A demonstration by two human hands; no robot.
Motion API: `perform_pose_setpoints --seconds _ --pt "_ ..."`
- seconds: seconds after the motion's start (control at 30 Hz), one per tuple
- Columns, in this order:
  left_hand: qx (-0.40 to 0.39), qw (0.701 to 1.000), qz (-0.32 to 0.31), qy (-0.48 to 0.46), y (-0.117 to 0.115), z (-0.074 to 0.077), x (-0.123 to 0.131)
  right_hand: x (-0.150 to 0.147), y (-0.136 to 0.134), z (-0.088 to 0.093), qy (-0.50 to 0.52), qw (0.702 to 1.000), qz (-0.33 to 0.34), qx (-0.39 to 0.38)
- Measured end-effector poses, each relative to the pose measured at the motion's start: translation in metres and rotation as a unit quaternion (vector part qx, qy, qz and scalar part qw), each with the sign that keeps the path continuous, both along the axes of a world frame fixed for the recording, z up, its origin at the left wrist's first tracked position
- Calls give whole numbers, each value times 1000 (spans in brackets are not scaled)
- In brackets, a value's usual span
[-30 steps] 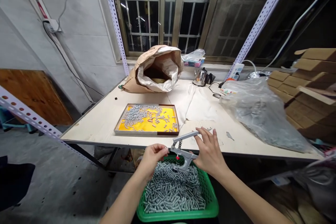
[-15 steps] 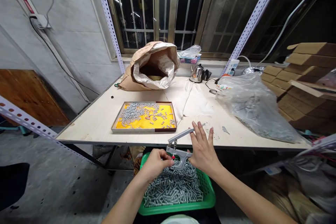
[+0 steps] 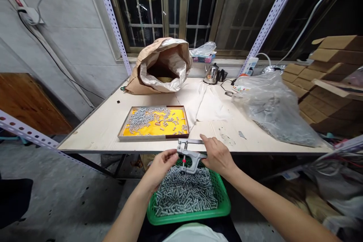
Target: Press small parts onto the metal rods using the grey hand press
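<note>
My right hand (image 3: 219,155) is closed around the handles of grey snap-fastener pliers (image 3: 194,160), which hang over the basket's far side. The pliers' upper lever is pressed down, with a small spring and a red part at the head. My left hand (image 3: 162,167) is just left of that head, thumb and fingers drawn together; anything between them is too small to make out. Below both hands, a green basket (image 3: 187,220) holds many small silver, ridged metal pieces (image 3: 185,193). More such pieces lie on the yellow bottom of a shallow tray (image 3: 153,138) on the table.
A large open paper sack (image 3: 136,79) stands at the back of the table (image 3: 96,136). Behind it to the right are a steel kettle (image 3: 211,74) and a clear plastic bag (image 3: 272,102). Cardboard boxes (image 3: 326,75) are stacked at the right. Perforated metal posts (image 3: 113,22) rise at the sides.
The pliers' upper lever has come down as my right fingers closed round it. My left hand has drawn back slightly leftward from the red part. The view has tilted slightly.
</note>
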State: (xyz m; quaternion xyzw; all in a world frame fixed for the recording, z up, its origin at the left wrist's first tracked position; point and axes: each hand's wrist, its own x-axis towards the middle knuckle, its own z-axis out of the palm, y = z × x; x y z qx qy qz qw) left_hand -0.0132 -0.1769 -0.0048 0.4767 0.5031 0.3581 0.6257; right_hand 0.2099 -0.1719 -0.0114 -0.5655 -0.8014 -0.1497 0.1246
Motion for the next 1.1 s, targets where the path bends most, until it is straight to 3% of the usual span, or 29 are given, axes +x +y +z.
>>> perform_pose_setpoints --seconds 0.13,0.27,0.47,0.63,0.8,0.87,0.97,1.03,1.1 --pt "-23 997 79 -12 1 0 -2 1 13 -2 -39 997 6 -60" --pt "-50 996 68 -30 -2 -1 7 -4 20 -1 -54 996 4 -77" --pt "-67 997 7 -25 -4 -5 10 -10 10 15 -37 999 -12 -36" --pt "-16 1000 2 11 -7 -12 9 -14 -4 10 20 997 20 76" --pt "104 986 113 59 -17 -20 1 -3 -20 -7 58 994 -35 90" --pt "129 982 52 131 -22 -22 -5 7 -27 -11 62 993 -45 89" --pt "158 950 -78 256 -13 -18 -17 22 -34 -15 57 992 -51 98" --pt "194 906 -35 374 13 -10 -31 30 -36 -17 53 991 -58 106" --pt "212 826 58 519 53 -1 -49 34 -36 -18 49 990 -65 113"
